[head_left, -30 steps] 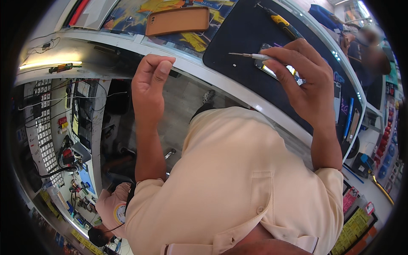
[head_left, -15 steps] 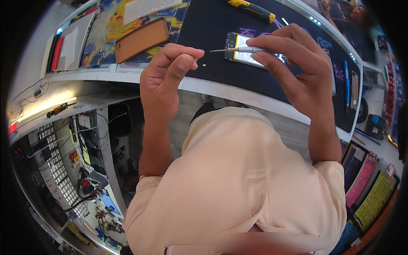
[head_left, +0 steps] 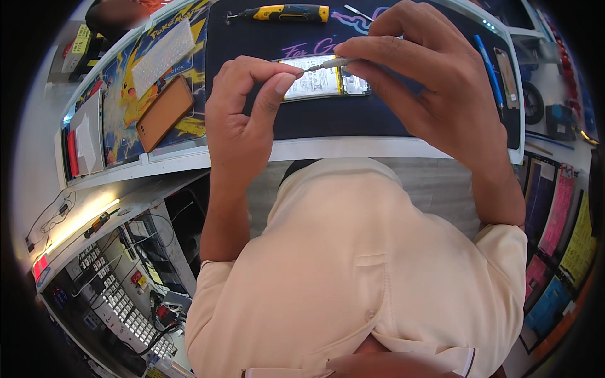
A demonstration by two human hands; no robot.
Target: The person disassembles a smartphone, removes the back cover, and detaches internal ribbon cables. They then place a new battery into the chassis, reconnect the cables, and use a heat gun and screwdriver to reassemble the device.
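Right hand (head_left: 435, 94) grips a slim grey screwdriver (head_left: 331, 63), tip pointing toward nine o'clock and meeting the pinched thumb and forefinger of the left hand (head_left: 246, 107). Beneath them an opened phone (head_left: 328, 82) lies on the dark mat (head_left: 328, 120). At twelve o'clock rests a yellow-handled screwdriver (head_left: 283, 12); at ten o'clock, a brown phone case (head_left: 164, 113).

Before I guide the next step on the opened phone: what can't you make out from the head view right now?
- Tool tip: too small; whether left hand pinches it or only nears it is unclear.
- Right hand covers the tool's handle and its grip on it.
- Phone: both hands hide its ends; inner parts too small.
- Yellow screwdriver by the top edge: its tip is too small to type.
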